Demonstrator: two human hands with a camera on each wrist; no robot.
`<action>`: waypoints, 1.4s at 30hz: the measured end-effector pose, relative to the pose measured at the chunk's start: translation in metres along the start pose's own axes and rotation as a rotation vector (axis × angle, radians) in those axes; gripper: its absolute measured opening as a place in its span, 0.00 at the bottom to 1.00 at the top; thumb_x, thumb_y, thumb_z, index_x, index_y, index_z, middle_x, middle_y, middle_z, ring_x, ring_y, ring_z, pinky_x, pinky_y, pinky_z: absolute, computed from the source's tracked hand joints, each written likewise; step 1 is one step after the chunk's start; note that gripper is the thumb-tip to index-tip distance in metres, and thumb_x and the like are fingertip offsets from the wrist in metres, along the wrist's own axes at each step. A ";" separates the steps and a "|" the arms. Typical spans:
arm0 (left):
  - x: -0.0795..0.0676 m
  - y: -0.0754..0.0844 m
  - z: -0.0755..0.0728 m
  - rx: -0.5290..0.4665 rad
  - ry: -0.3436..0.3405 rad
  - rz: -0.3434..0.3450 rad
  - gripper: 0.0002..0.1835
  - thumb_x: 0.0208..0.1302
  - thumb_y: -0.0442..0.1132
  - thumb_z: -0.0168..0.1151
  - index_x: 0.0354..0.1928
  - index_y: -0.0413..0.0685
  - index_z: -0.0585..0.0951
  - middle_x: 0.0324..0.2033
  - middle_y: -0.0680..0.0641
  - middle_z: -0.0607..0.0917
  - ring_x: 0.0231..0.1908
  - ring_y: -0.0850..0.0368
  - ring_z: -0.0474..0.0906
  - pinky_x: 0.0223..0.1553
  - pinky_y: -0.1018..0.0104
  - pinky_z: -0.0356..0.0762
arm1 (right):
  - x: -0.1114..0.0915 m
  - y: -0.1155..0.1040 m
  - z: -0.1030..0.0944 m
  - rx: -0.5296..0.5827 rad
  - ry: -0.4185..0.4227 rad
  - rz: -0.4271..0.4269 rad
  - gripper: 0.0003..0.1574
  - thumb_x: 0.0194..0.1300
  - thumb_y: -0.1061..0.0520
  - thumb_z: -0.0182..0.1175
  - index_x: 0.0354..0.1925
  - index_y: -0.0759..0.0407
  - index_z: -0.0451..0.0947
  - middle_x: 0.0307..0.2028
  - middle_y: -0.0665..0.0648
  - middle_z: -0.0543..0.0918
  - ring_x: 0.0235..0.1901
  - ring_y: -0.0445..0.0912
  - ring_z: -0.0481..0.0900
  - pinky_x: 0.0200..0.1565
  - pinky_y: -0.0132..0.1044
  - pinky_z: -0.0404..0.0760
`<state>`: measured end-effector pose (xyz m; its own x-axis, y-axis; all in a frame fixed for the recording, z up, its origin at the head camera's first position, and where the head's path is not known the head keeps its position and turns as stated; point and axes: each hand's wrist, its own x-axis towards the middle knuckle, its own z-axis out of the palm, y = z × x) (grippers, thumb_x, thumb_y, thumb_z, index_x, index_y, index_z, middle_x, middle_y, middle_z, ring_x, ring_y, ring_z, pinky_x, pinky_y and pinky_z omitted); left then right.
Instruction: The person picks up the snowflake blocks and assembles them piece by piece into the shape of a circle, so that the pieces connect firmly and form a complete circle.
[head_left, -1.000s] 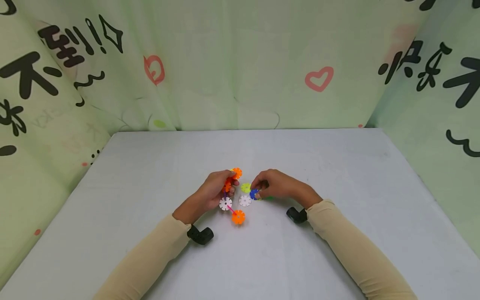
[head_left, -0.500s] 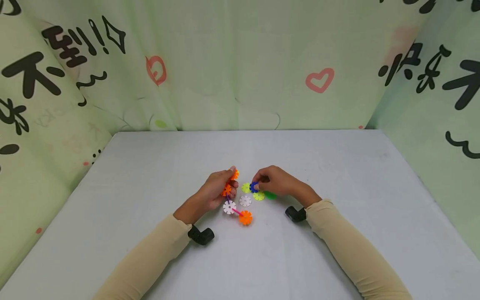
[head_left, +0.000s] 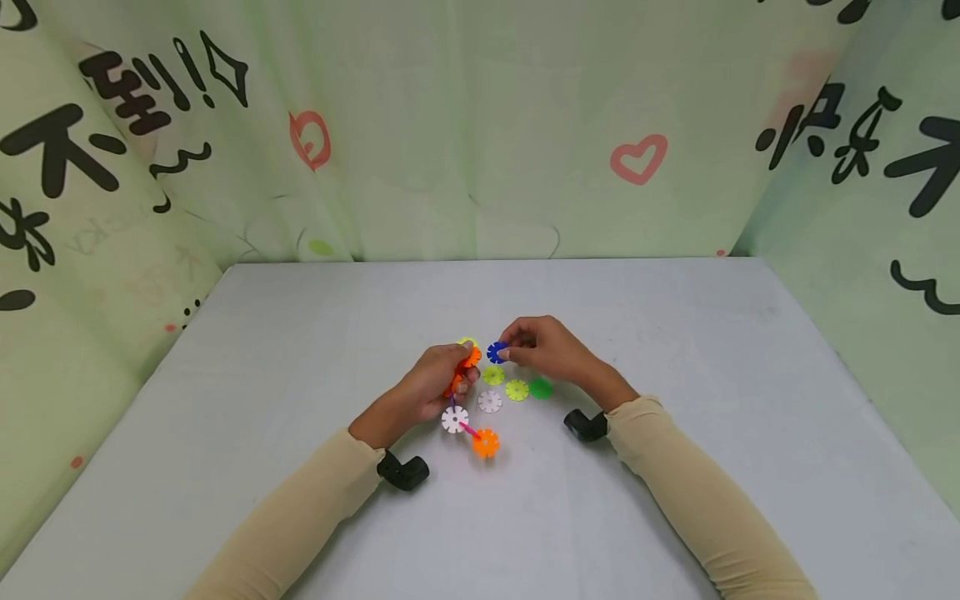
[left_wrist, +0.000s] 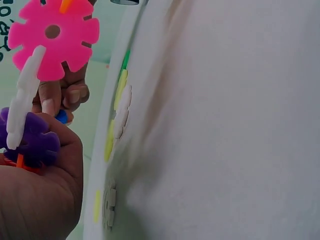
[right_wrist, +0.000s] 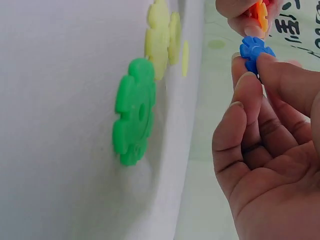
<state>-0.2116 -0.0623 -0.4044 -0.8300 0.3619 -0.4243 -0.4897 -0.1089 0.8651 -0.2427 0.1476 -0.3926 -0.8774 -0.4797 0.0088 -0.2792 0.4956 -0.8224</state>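
My left hand [head_left: 432, 382] grips a linked chain of notched plastic snowflake discs. Orange discs [head_left: 473, 357] show at its fingertips, and a white disc [head_left: 454, 419] and another orange disc [head_left: 486, 443] dangle below the palm. In the left wrist view a pink disc [left_wrist: 52, 37], a white one edge-on [left_wrist: 24, 100] and a purple disc [left_wrist: 32, 140] belong to this chain. My right hand [head_left: 551, 346] pinches a blue snowflake disc [right_wrist: 256, 51] between thumb and fingers. It is held up just right of the left fingertips, with a small gap between.
Loose discs lie on the white table [head_left: 637, 500] beneath the hands: a green one [head_left: 540, 388], yellow ones [head_left: 517, 390] and a white one [head_left: 490, 402]. Black wrist cameras [head_left: 403, 471] sit on both sleeves. A printed curtain [head_left: 480, 133] encloses the table's back and sides.
My right hand has lifted the blue disc from among the loose discs, up and slightly left toward the left hand. The green and yellow discs are now uncovered; the dangling chain end swung a little.
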 end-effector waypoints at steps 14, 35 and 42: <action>0.002 0.000 0.003 -0.019 -0.015 0.009 0.17 0.77 0.46 0.46 0.49 0.36 0.69 0.24 0.48 0.70 0.17 0.61 0.62 0.20 0.75 0.65 | 0.001 -0.003 0.002 0.093 0.043 -0.010 0.07 0.63 0.63 0.65 0.39 0.65 0.79 0.34 0.58 0.82 0.32 0.50 0.81 0.38 0.39 0.82; 0.000 0.002 0.003 -0.021 -0.047 -0.013 0.15 0.78 0.44 0.44 0.52 0.37 0.68 0.23 0.49 0.72 0.16 0.61 0.64 0.21 0.74 0.68 | 0.000 -0.006 0.011 0.048 0.031 -0.003 0.05 0.63 0.63 0.66 0.38 0.62 0.80 0.33 0.54 0.84 0.29 0.50 0.80 0.37 0.37 0.81; 0.001 0.001 0.000 -0.035 0.042 -0.029 0.14 0.74 0.44 0.41 0.50 0.40 0.68 0.26 0.47 0.75 0.23 0.58 0.70 0.28 0.72 0.75 | -0.004 0.001 0.004 -0.073 -0.025 -0.015 0.11 0.63 0.60 0.66 0.44 0.63 0.82 0.36 0.52 0.84 0.35 0.46 0.78 0.39 0.36 0.78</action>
<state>-0.2126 -0.0621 -0.4035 -0.8254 0.3266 -0.4605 -0.5221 -0.1311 0.8428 -0.2379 0.1470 -0.3963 -0.8633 -0.5046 0.0059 -0.3207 0.5397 -0.7784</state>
